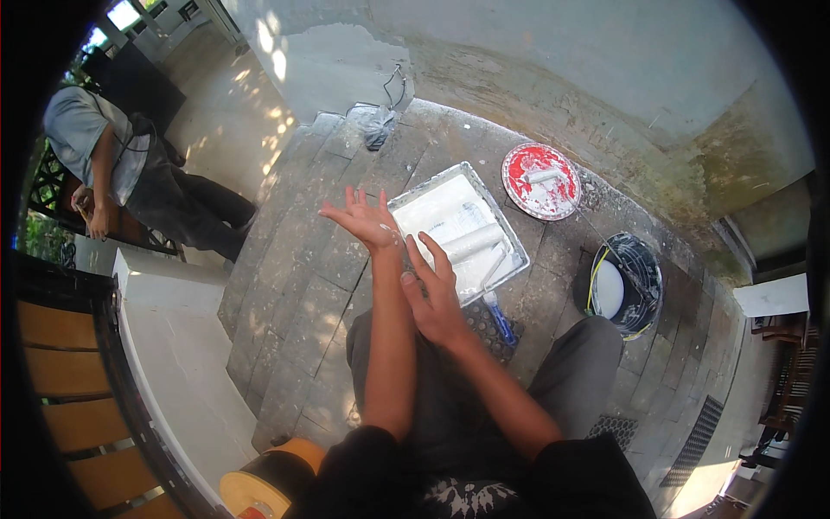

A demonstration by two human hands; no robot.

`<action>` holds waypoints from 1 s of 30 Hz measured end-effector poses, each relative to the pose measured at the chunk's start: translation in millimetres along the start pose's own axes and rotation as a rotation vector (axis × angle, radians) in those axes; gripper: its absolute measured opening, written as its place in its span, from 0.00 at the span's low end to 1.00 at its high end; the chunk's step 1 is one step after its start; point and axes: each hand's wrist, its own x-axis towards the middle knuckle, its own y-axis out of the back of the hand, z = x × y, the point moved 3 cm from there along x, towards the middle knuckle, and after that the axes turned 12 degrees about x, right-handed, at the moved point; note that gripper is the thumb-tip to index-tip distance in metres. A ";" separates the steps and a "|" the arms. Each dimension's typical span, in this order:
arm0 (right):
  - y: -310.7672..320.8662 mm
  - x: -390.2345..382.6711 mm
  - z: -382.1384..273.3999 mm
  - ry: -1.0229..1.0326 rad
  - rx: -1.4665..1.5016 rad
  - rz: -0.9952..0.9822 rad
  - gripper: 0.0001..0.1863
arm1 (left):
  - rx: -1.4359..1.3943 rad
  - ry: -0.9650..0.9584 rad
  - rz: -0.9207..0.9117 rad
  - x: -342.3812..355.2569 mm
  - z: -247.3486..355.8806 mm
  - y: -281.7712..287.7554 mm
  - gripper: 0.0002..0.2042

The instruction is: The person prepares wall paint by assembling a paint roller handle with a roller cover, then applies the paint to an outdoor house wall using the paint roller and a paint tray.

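My left hand (367, 223) is raised with its palm turned up and its fingers spread; it holds nothing, and white paint marks the base of the palm. Close beside that wrist is my right hand (435, 298), fingers stretched toward it and nothing in them; whether they touch is hard to see. Just beyond both hands lies a paint tray (512, 227) with white paint in it. A white paint roller (471, 245) rests across the tray. By the tray's near edge is a paintbrush (499, 318) with a blue handle.
A red lid (519, 162) smeared with white lies beyond the tray. On the right stands a black bucket (644, 298) holding white paint. A grey plastic bag (378, 130) sits near the wall (553, 52). Another person (130, 164) stands at the far left.
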 end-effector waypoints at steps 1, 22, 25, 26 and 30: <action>-2.3 2.8 -2.4 0.017 0.012 0.009 0.27 | 0.029 -0.020 0.060 -0.1 0.2 2.4 0.47; 9.5 16.3 12.2 -0.100 0.271 0.021 0.22 | 0.119 -0.043 0.062 -9.3 7.2 1.3 0.46; 6.3 11.5 11.5 -0.075 0.238 0.020 0.22 | 0.135 -0.063 0.060 -11.4 4.8 -0.6 0.45; 3.6 9.9 10.3 -0.026 0.196 0.009 0.21 | 0.134 -0.060 0.057 -11.7 3.4 -1.8 0.45; 0.6 6.3 7.5 -0.043 0.259 -0.007 0.22 | 0.175 -0.127 0.090 -3.3 -1.3 5.3 0.49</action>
